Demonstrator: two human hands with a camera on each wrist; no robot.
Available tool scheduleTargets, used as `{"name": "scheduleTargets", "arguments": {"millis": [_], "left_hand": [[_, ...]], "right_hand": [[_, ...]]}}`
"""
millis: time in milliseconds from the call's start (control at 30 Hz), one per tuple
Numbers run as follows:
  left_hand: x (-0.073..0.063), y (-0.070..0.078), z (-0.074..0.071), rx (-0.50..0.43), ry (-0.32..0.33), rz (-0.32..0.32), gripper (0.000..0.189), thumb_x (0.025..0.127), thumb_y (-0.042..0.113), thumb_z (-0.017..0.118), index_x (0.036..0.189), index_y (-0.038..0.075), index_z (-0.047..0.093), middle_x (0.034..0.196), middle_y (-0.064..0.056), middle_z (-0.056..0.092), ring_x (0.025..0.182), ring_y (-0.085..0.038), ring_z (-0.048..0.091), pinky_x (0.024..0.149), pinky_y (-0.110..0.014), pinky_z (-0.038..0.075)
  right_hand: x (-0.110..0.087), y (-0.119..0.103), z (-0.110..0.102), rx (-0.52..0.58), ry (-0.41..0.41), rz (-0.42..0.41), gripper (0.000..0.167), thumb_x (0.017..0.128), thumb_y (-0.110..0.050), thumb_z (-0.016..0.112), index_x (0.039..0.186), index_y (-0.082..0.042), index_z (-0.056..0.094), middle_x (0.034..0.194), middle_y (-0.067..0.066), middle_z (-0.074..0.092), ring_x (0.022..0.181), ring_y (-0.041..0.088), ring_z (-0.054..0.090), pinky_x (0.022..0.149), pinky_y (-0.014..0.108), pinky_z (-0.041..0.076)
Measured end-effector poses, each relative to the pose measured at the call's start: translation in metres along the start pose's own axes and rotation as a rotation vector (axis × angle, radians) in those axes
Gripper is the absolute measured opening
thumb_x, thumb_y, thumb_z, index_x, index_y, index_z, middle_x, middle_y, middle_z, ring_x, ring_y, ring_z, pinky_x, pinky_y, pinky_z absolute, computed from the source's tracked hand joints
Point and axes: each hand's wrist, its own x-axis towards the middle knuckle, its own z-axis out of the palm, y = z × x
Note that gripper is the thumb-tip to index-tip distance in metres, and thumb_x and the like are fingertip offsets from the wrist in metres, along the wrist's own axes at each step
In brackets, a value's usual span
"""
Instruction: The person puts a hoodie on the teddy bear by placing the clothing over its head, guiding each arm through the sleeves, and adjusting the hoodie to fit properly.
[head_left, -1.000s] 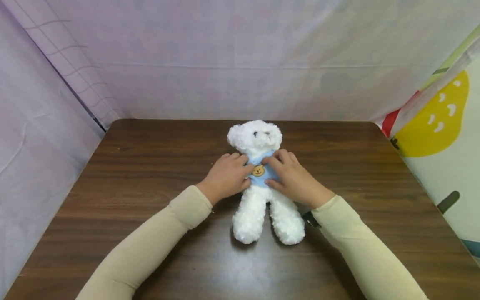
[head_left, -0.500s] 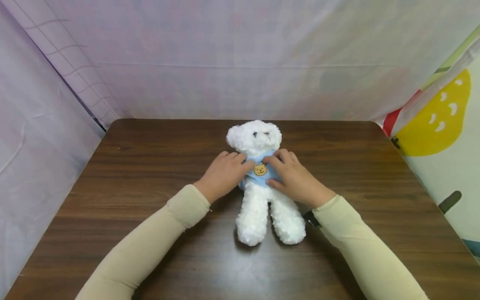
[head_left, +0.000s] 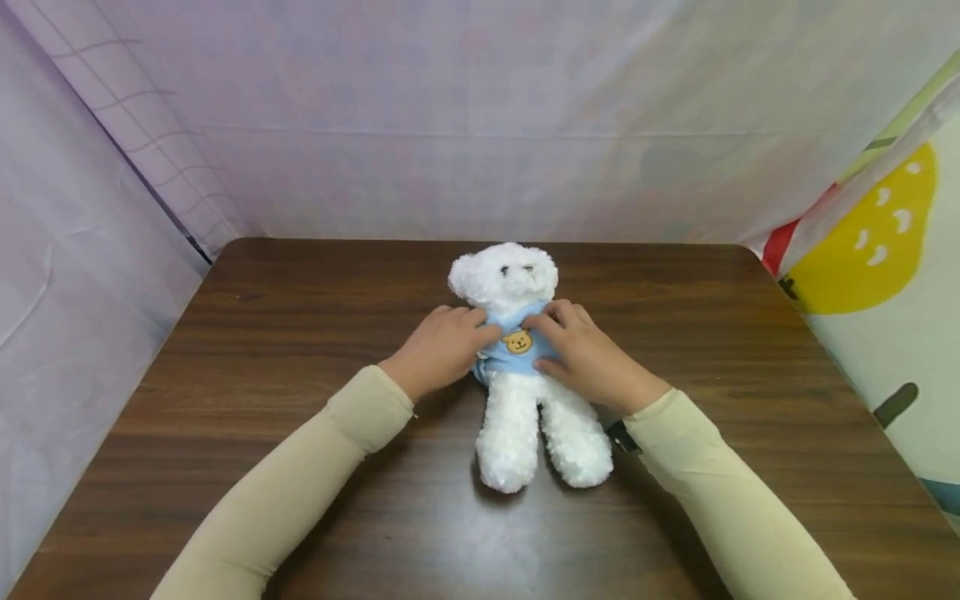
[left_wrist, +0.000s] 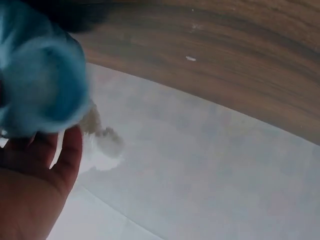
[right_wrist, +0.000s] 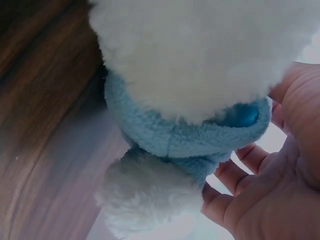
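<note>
A white fluffy teddy bear (head_left: pixel 507 437) lies on its back with its head toward the far edge. It wears a light blue shirt (head_left: pixel 517 363) bearing a tan bear-face patch (head_left: pixel 517 342). On the bear's left side in the head view, my left hand (head_left: pixel 438 346) pinches the shirt's side; the left wrist view shows a round blue opening (left_wrist: pixel 50 82) above the fingers. My right hand (head_left: pixel 588 354) holds the opposite side of the shirt, thumb low and fingers higher. Beside that hand, a white paw (right_wrist: pixel 145 192) shows in the right wrist view. Both hands' undersides are partly hidden.
Beneath everything is a dark wood table (head_left: pixel 300 283). A pale curtain (head_left: pixel 480 117) hangs behind its far edge. At right is a white sheet with a yellow print (head_left: pixel 870 242). A dark band (head_left: pixel 624 437) shows at the right wrist.
My left hand has shifted slightly left, drawing out the shirt's side, so more blue shows below it. The bear's head has moved slightly left and its left-side leg slightly right. My right hand stays nearly still.
</note>
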Motion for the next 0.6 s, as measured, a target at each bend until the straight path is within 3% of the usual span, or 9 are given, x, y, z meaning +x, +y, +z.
{"name": "scheduleTargets", "arguments": {"millis": [167,367,600], "left_hand": [[0.0018,0.0002,0.003,0.031,0.02,0.003,0.022,0.087,0.012,0.076,0.1,0.017,0.06,0.088,0.0,0.055,0.079,-0.019,0.055,0.071,-0.034,0.043],[0.0016,0.0066,0.0031,-0.011,-0.01,0.001,0.013,0.095,0.005,0.063,0.104,0.011,0.055,0.094,-0.005,0.051,0.084,-0.022,0.055,0.077,-0.039,0.048],[0.0044,0.0062,0.0025,0.072,0.027,-0.016,0.013,0.097,0.008,0.065,0.106,0.015,0.059,0.09,-0.003,0.056,0.081,-0.021,0.059,0.078,-0.039,0.047]], "right_hand": [[-0.001,0.0016,0.0,-0.009,-0.008,0.006,0.05,0.092,-0.014,0.073,0.137,-0.006,0.051,0.125,0.019,0.044,0.115,0.035,0.044,0.091,0.049,0.046],[-0.0014,0.0019,-0.0018,-0.005,0.009,0.011,0.049,0.092,-0.014,0.073,0.136,-0.006,0.052,0.124,0.02,0.044,0.114,0.037,0.044,0.09,0.05,0.046],[-0.0007,0.0003,-0.0006,0.001,0.004,0.006,0.049,0.093,-0.013,0.072,0.136,-0.005,0.051,0.124,0.02,0.044,0.115,0.038,0.044,0.091,0.05,0.046]]}}
